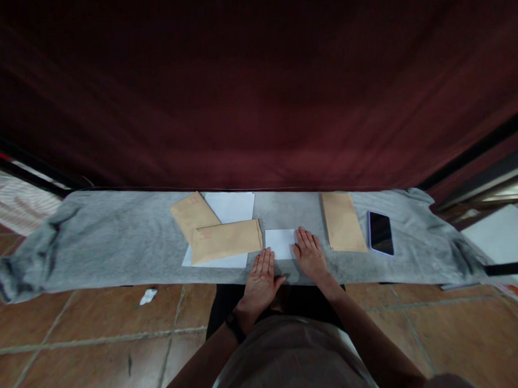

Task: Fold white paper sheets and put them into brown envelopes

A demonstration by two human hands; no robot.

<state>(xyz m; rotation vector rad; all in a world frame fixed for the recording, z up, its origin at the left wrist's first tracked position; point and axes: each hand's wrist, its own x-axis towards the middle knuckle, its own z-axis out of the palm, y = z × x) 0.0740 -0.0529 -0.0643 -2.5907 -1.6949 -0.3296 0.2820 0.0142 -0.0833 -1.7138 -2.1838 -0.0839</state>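
A small white sheet of paper, apparently folded, lies flat in front of me on the grey cloth. My left hand rests flat at its lower left corner, fingers stretched out. Over its right edge lies my right hand, also flat with fingers extended, covering part of that side. Just left of the sheet is a brown envelope, partly on top of a second brown envelope and larger white paper.
Another brown envelope lies to the right, beside a phone with a dark screen. The grey cloth covers a narrow surface backed by a dark red curtain. A crumpled white scrap is on the tiled floor.
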